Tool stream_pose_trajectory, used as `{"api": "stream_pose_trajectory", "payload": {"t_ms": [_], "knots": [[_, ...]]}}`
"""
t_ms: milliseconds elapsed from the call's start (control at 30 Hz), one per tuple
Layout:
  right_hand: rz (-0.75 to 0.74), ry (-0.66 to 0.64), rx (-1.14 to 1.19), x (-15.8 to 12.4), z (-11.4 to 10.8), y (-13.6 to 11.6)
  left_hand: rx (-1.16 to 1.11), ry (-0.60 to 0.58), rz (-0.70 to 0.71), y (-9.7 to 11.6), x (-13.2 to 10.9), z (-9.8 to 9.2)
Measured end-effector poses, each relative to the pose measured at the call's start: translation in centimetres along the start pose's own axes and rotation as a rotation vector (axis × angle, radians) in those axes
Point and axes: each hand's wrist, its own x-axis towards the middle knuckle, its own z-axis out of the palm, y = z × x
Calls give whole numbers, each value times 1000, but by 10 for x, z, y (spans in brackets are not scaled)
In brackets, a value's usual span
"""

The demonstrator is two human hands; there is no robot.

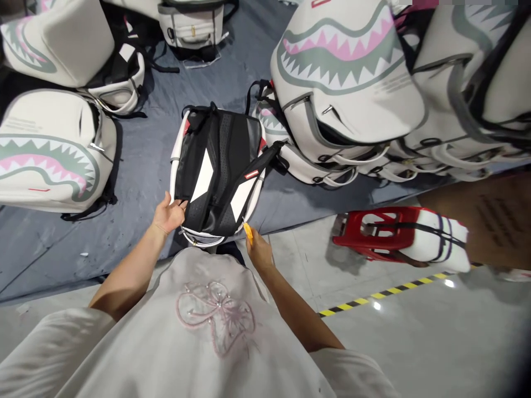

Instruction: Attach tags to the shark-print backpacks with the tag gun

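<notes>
A backpack [224,160] lies on the grey-covered table right before me, its black padded back and two shoulder straps facing up. White patches mark the straps, and light piping runs round its edges. At its lower left edge my left hand [168,214] grips the side, thumb raised and the other fingers partly hidden by the bag. My right hand [260,251] is closed round a small orange-handled cutting tool [248,233]. The tool's thin tip touches or nearly touches the bag's lower right edge; its exact kind is too small to tell.
Light backpacks with shark-mouth prints are stacked at the right [340,61], and another backpack [53,155] lies at the left. More bags stand at the back. A red stool [381,232] with a white strapped bundle is on the floor near yellow-black tape [390,290].
</notes>
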Motion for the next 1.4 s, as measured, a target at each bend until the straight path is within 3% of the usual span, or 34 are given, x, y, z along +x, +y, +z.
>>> {"api": "stream_pose_trajectory", "payload": {"t_ms": [233,700,900,1067,1167,1233,1333,1400], "knots": [[83,-53,-20,-24,-21,-11,58,-119,-39,1,2,-14],[175,-89,66,-43,-48,-19,19,-170,-47,-5,-4,-15],[209,-88,88,-38,-59,-19,-2,-266,-42,-16,-1,-8],[250,-93,127,-80,-62,-4,-30,-330,-37,-21,0,-5],[291,-172,167,-118,-64,-4,-35,-337,-38,-26,0,-4],[306,-320,161,-131,-67,-13,-33,-325,-37,-32,1,-2],[185,-478,92,-126,-71,-36,-7,-348,-40,-43,5,3],[77,-456,33,-115,-71,-47,49,-370,-29,-49,5,7]]}}
